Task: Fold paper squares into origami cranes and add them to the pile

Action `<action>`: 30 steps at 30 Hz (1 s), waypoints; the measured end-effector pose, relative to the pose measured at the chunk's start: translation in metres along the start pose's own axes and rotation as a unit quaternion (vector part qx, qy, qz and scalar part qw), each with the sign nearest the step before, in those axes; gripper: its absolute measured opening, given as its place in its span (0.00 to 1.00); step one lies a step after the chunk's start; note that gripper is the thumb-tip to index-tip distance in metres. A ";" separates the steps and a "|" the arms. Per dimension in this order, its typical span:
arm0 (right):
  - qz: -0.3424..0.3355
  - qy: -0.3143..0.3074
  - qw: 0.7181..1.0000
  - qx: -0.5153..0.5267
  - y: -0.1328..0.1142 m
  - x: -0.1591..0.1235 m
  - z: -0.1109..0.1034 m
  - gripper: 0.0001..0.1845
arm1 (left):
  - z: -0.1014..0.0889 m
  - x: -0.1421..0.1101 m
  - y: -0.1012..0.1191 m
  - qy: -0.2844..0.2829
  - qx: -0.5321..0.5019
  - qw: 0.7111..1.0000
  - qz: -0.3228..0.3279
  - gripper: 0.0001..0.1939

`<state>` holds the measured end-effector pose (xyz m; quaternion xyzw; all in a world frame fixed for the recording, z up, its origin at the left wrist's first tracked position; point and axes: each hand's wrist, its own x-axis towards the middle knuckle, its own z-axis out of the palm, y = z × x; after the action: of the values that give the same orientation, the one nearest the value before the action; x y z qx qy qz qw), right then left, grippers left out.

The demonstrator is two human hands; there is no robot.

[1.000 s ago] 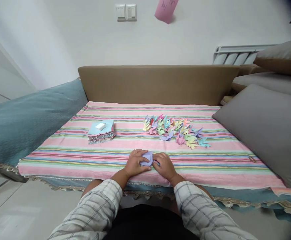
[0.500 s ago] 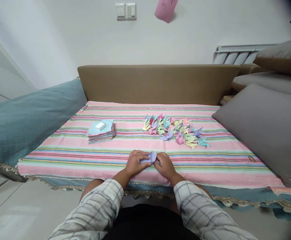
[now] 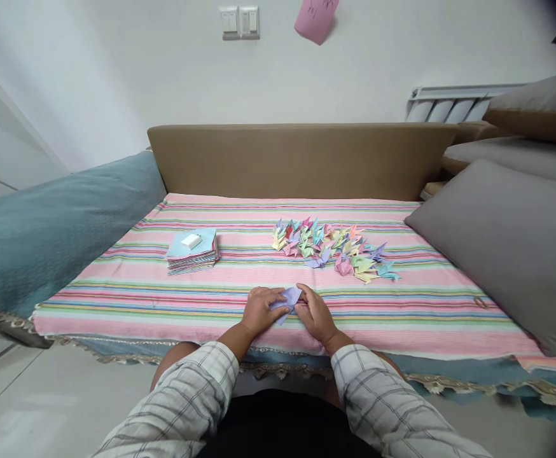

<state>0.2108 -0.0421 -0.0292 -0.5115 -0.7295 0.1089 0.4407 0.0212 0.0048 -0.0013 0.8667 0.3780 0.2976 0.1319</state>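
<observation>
Between my hands, low over the striped cloth (image 3: pixel 130 299), is a partly folded piece of lilac origami paper (image 3: pixel 291 295). My left hand (image 3: pixel 261 308) grips its left side, thumb in front and fingers behind. On the right edge of the paper, my right hand (image 3: pixel 315 313) is closed with thumb and fingertips pinching it. A pointed flap sticks out below, toward me. Beyond my hands lies a cluster of folded paper cranes (image 3: pixel 323 245) in many pastel colours. To the left stands a stack of square paper sheets (image 3: pixel 193 259), light blue on top, with a small white block (image 3: pixel 191 241) on it.
The striped cloth covers a sofa seat with a brown backrest (image 3: pixel 301 159) behind. A blue-covered armrest (image 3: pixel 63 222) bounds the left, a large grey cushion (image 3: pixel 497 248) the right. A small brownish loop (image 3: pixel 480 302) lies near the cushion.
My right hand has moved slightly up along the paper's right edge, its fingers reaching farther forward. The paper has turned a little and its lower flap shows more. My left hand keeps its grip.
</observation>
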 end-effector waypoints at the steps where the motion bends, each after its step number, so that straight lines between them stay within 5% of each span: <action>1: -0.002 0.000 1.000 -0.003 0.000 0.000 0.000 0.27 | 0.000 0.000 0.000 0.001 0.002 1.000 0.000 0.12; 19: 0.031 0.035 0.999 0.005 0.004 0.000 0.007 0.23 | 0.001 0.004 0.005 -0.005 0.010 0.999 0.032 0.13; 26: -0.009 0.046 0.999 -0.009 -0.001 0.002 0.000 0.08 | 0.001 0.006 0.007 -0.010 0.014 0.999 0.027 0.09; 30: -0.003 0.039 0.999 -0.017 -0.001 0.002 0.000 0.09 | -0.001 0.006 0.007 -0.018 0.010 0.999 0.027 0.09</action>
<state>0.2103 -0.0404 -0.0276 -0.5204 -0.7149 0.0750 0.4609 0.0282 0.0044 0.0050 0.8830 0.3552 0.2817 0.1214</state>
